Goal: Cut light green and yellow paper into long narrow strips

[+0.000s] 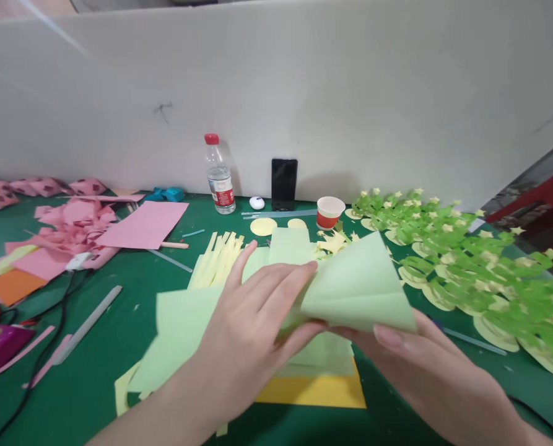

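A pale green sheet of paper (360, 285) is bent over on itself between my hands, above the middle of the table. My left hand (262, 303) presses its fingers on the sheet's left part, the thumb below. At the lower right corner my right hand (410, 347) pinches the sheet, thumb on top and the other fingers underneath. More light green paper (183, 316) lies under and left of my left hand. Yellow paper (322, 390) shows beneath the pile. Thin pale yellow strips (218, 257) lie just beyond my left hand.
Green paper spirals with pale stars (443, 248) fill the right side. Behind the pile stand a water bottle (220, 179), a dark phone (284, 184) and a paper cup (329, 214). Pink paper (146, 226), a glue stick (88, 322) and a black cable (62, 316) lie left.
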`<state>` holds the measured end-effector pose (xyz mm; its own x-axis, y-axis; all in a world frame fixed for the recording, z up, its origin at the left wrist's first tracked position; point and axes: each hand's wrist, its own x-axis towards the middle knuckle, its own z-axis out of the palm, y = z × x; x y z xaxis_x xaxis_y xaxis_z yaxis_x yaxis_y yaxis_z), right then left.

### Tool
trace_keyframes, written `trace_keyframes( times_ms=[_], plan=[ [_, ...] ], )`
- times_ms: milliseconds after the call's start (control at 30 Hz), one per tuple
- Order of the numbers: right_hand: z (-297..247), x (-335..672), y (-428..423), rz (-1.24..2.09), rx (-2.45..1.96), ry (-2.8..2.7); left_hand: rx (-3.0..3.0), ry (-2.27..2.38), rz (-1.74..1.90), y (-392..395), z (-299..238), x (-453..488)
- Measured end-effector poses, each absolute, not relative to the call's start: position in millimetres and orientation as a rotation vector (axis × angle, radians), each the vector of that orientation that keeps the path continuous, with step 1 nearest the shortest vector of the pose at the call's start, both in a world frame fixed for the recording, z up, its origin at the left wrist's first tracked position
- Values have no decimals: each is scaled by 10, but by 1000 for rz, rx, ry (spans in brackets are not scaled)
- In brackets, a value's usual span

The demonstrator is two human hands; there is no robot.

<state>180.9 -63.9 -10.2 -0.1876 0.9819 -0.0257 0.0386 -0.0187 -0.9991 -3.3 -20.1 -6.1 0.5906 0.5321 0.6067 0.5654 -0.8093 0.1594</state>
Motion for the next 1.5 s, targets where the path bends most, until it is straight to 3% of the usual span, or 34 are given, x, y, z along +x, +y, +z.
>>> trace_keyframes(
  times_ms=[100,400,800,1000,1100,1233,1500],
  plan=[
    [-57,1817,-603,1416,-1119,-1352,-2783,-936,-977,-205,-60,-16],
    [24,1810,-646,838,-1368,-1827,-2917,-793,-827,-221,-35,26],
    [101,1830,-651,544,-1083,-2035,-2799,-780,-997,-171,-42,-11],
    [6,1805,-707,143,-1066,-1799,-2846,-811,-950,-230,-4,-19],
    [46,1858,-712,-75,-1066,-1989,-2871,-804,-936,-245,-20,-17],
    [136,1952,-691,-98,-898,-2317,-2863,-754,-956,-252,-35,-21],
    [129,1956,-698,-141,-985,-2268,-2925,-716,-1060,-269,10,35]
  ],
)
